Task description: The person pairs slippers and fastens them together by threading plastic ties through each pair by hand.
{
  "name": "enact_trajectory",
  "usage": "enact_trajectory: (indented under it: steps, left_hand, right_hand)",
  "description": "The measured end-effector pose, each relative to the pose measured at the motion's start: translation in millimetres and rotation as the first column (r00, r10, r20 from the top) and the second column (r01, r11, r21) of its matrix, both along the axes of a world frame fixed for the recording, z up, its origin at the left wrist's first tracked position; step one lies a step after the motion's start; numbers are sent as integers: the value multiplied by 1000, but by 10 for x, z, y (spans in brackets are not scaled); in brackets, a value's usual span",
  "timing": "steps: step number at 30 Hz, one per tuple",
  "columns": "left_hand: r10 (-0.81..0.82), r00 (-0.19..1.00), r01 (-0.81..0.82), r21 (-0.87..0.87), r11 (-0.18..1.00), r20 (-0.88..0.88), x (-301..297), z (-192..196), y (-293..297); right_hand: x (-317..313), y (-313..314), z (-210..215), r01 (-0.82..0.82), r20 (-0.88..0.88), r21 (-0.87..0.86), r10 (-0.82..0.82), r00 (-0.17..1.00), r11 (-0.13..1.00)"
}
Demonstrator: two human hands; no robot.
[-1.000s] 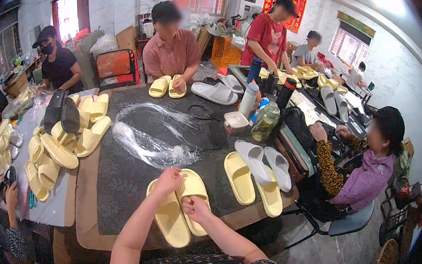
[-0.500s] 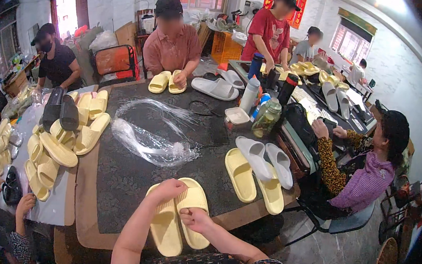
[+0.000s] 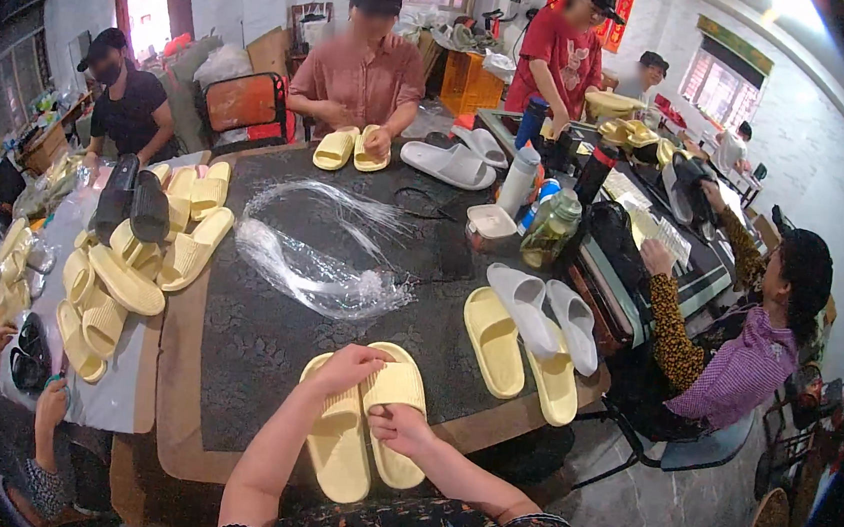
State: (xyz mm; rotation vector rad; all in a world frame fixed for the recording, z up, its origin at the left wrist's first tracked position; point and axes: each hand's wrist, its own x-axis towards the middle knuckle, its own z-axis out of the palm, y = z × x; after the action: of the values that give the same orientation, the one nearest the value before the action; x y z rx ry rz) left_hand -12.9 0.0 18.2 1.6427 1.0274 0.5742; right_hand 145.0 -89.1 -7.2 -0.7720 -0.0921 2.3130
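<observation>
A pair of pale yellow slide slippers (image 3: pixel 340 457) lies side by side at the table's near edge, toes away from me. My left hand (image 3: pixel 351 366) lies across the two ribbed straps, its fingers bent over the inner edge of the right slipper (image 3: pixel 400 380). At the foot opening of that right strap, my right hand (image 3: pixel 398 428) is closed with curled fingers. Whatever it pinches is hidden. Beyond the pair lies a loose bundle of clear plastic strands (image 3: pixel 326 275).
Grey slippers (image 3: pixel 517 297) rest over yellow slippers (image 3: pixel 494 340) to the right. Bottles and a jar (image 3: pixel 550 230) stand behind them. Yellow slippers (image 3: pixel 125 278) are piled on the left table. A co-worker (image 3: pixel 362 88) handles yellow slippers across the table; a seated person (image 3: pixel 736 341) works at right.
The view has shifted slightly. My hands stay at the straps of the same pair. At right, the seated person's far arm has reached out to a dark slipper.
</observation>
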Motion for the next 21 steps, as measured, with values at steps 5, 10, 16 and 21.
enact_trajectory:
  steps: [5,10,16,21]
  left_hand:
    - [-7,1000,8,18,1000,-26,-26,-33,11]
    - [84,996,-84,-29,996,-15,22,28,-27]
    - [426,872,-417,-89,904,242,20,-53,-23]
    - [560,765,-580,-40,814,318,-4,29,-19]
  right_hand:
    - [-31,-71,2,69,-34,-4,-69,997,998]
    - [49,-205,66,176,35,251,-191,981,952]
    - [261,-253,239,-413,724,661,-388,570,626]
    - [328,-34,864,-700,859,424,-501,109,574]
